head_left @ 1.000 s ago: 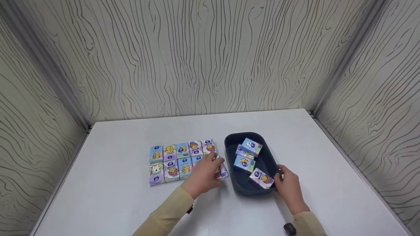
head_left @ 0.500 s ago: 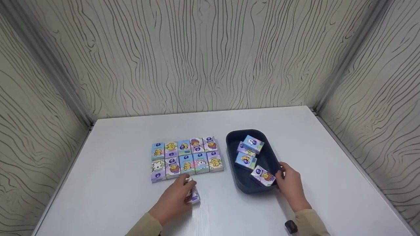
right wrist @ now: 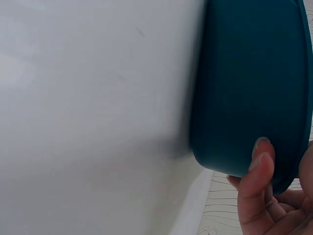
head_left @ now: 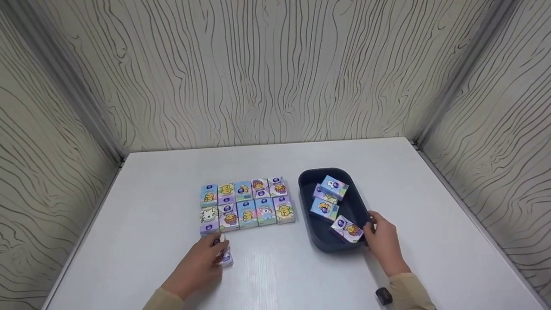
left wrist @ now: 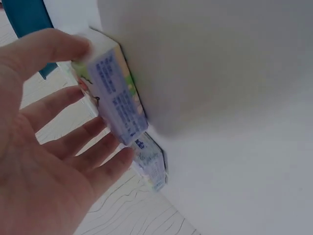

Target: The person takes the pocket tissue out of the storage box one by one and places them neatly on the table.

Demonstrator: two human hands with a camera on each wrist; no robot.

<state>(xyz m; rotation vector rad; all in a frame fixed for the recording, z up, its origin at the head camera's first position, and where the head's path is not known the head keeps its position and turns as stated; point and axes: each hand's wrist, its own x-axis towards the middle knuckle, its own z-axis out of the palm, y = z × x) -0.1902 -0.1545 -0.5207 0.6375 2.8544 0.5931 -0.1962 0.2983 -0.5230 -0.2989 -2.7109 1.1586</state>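
My left hand (head_left: 196, 265) pinches a small white and purple tissue pack (head_left: 224, 257) at the near left of the table. In the left wrist view its thumb lies on one end of the pack (left wrist: 115, 95), with fingers along the printed side. Just beyond lie two touching rows of similar cartoon-printed packs (head_left: 247, 214). At the right, my right hand (head_left: 384, 243) grips the rim of a dark blue-green bin (head_left: 320, 234), thumb and fingers on opposite sides of its wall. Several packs (head_left: 325, 209) lie loosely inside, some overlapping.
The white table (head_left: 267, 280) carries the rows and the bin, with a gap between them. Wood-grain panels (head_left: 267, 77) stand behind and on both sides. A small black object (head_left: 383, 296) sits by the right sleeve.
My left hand has taken the pack from the near row's right end and carried it left and nearer, in front of the row's left part. The right hand stays on the bin.
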